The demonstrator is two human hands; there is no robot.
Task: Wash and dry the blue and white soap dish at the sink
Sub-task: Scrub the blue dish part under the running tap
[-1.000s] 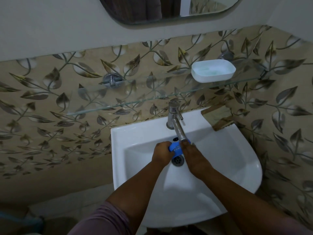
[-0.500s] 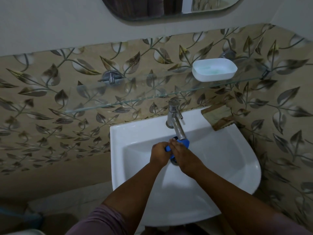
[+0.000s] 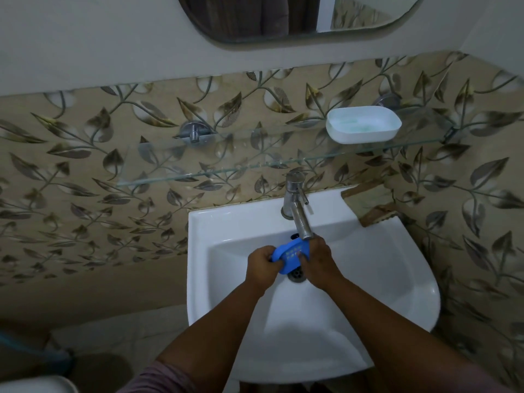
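The blue slotted part of the soap dish (image 3: 289, 256) is held over the drain (image 3: 297, 276) of the white sink (image 3: 397, 279), just below the spout of the chrome tap (image 3: 297, 208). My left hand (image 3: 262, 265) grips its left end. My right hand (image 3: 319, 260) grips its right side, fingers curled over the edge. The white tray of the soap dish (image 3: 363, 124) sits on the glass shelf (image 3: 226, 168) at the upper right, with a faint greenish residue inside. I cannot see any running water.
A mirror (image 3: 283, 18) hangs above the shelf. Leaf-patterned tiles cover the wall. A chrome shelf bracket (image 3: 194, 133) sticks out at the left. The sink's right rim runs close to the side wall.
The blue part has turned so its slotted face now shows between my hands. My right hand has shifted off the top to its right side.
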